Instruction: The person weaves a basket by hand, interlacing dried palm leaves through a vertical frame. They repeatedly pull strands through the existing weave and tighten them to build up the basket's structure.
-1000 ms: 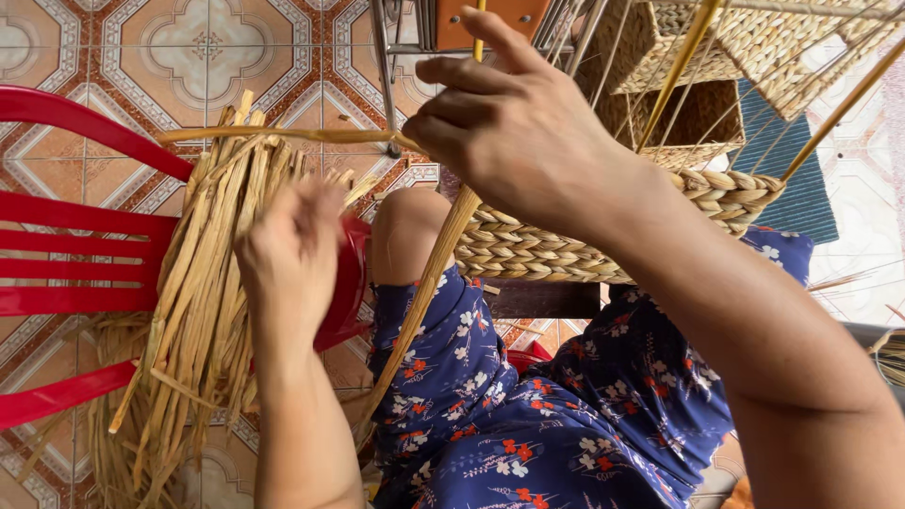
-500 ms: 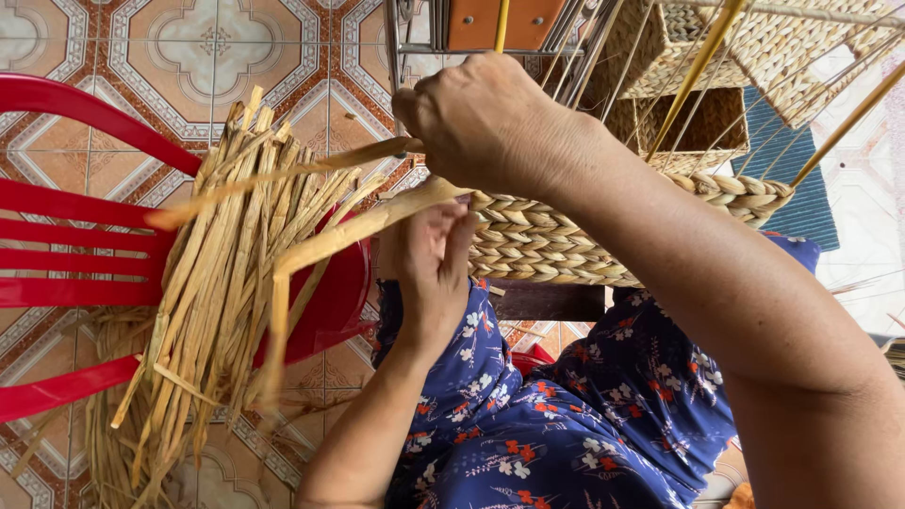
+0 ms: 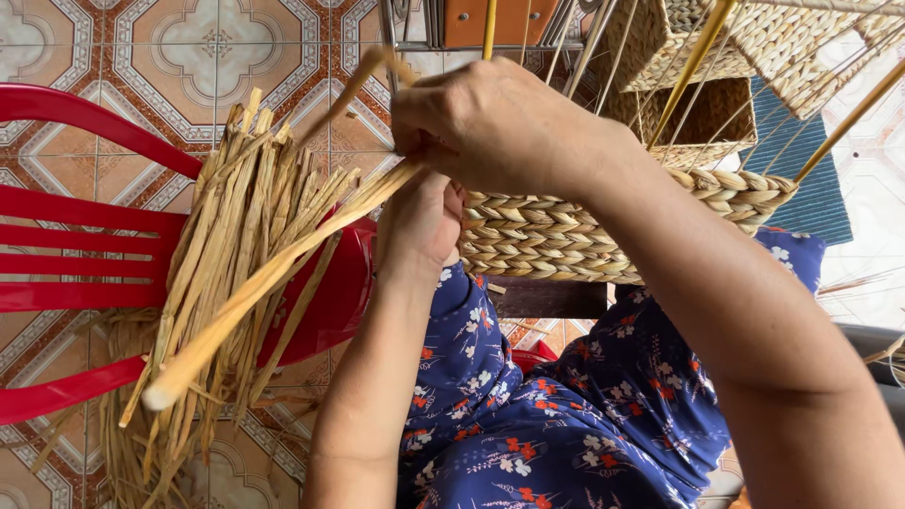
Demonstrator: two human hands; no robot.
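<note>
Two of my hands were at the rim of the half-woven basket of braided pale straw (image 3: pixel 566 236), which rested on my lap, against my blue dress with small flowers (image 3: pixel 566 415). My right hand (image 3: pixel 495 127) was above, its grip closed around a long flat strand of dry yellow straw (image 3: pixel 273 273). This strand went from my fingers down to the left, and its free end hung over the red plastic chair (image 3: pixel 85 236). A second, thinner strand (image 3: pixel 363 80) rose from the same grip and bent upward to the left.

My left hand (image 3: pixel 419 221) was just under the right one, pressed against the side of the basket. Its fingers were hidden behind the right hand and the strand, so I could not tell whether its grip was closed on something or only touching the weave.

A thick bundle of dry straw strips (image 3: pixel 236 245) lay across the seat of the red chair, just beside my left arm, with many ends hanging toward the patterned tiled floor (image 3: pixel 189 47). Several thin yellow upright stakes (image 3: pixel 693 66) stood out from the basket rim and pointed away from me. Behind them, more woven baskets (image 3: pixel 707 104) sat on the floor, near a dark blue mat (image 3: pixel 801 179).
</note>
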